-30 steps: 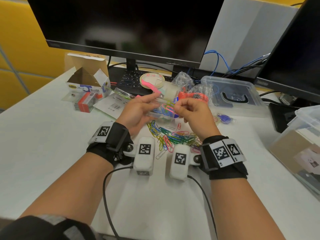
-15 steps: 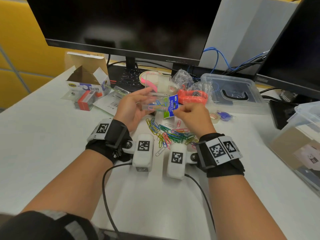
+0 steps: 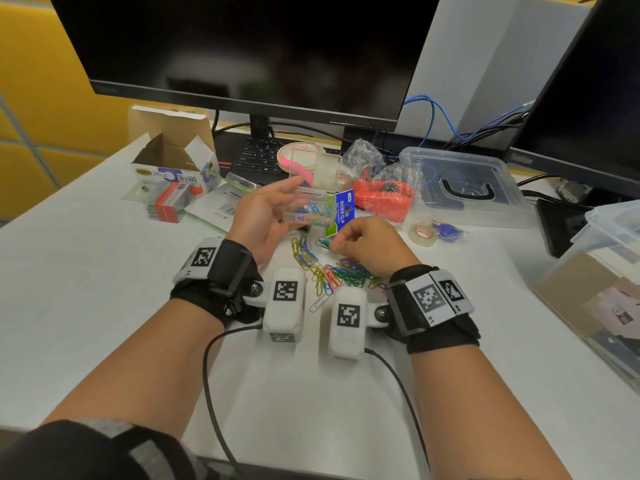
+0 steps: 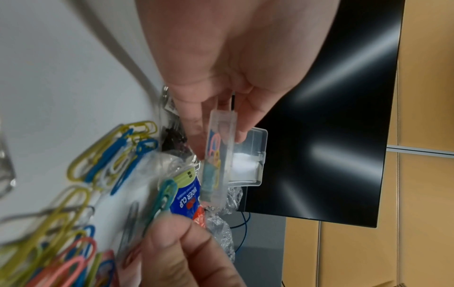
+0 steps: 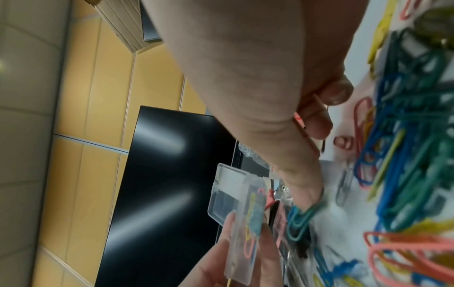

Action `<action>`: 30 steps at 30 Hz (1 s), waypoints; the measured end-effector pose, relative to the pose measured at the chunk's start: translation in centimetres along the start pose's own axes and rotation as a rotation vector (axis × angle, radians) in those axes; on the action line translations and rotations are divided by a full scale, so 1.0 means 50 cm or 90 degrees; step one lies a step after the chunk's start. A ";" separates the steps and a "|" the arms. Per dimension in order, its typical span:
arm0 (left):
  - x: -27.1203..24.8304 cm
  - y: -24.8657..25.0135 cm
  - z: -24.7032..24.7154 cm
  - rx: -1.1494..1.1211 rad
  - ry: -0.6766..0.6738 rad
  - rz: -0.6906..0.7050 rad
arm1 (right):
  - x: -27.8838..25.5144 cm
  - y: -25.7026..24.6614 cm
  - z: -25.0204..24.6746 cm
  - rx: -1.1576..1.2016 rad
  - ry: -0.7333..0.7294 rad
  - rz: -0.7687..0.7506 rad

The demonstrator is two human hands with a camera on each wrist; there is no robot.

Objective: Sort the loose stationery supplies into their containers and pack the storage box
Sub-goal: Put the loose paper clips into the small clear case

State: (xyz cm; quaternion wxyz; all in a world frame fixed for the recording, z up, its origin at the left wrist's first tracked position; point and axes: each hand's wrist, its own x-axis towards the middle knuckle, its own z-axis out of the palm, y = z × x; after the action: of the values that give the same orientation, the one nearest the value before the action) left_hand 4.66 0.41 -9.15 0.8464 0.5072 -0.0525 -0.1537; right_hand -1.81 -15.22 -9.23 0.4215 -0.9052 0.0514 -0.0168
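Observation:
My left hand holds a small clear plastic case above the desk, lid flipped up, with several coloured paper clips inside. In the left wrist view the case sits edge-on between thumb and fingers. My right hand hovers just below and right of it and pinches a teal paper clip between thumb and forefinger. The right wrist view shows that clip close to the case. A pile of loose coloured clips lies on the white desk under my right hand.
A blue binder clip packet and an orange item in a plastic bag lie behind the case. A clear storage lid, tape roll, open cardboard box and keyboard ring the area. A clear bin stands right.
My right hand left the case, dropped toward the clip pile and now pinches a teal clip. The left hand keeps the open case, tilted a little more upright.

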 end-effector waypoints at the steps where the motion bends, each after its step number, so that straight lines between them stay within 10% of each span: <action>1: -0.001 0.001 0.001 0.006 -0.003 0.001 | 0.000 0.002 -0.002 0.012 0.005 -0.003; 18: -0.006 0.001 0.003 0.057 -0.037 -0.014 | -0.012 -0.008 -0.032 0.371 0.100 -0.100; 30: -0.004 0.005 0.002 -0.028 -0.038 -0.016 | -0.005 -0.003 -0.031 0.253 0.221 -0.090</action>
State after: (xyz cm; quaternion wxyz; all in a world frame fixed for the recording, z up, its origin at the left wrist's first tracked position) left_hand 4.49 0.52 -8.85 0.8535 0.4841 -0.0680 -0.1805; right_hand -2.18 -16.29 -8.12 0.5734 -0.7897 0.0551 -0.2111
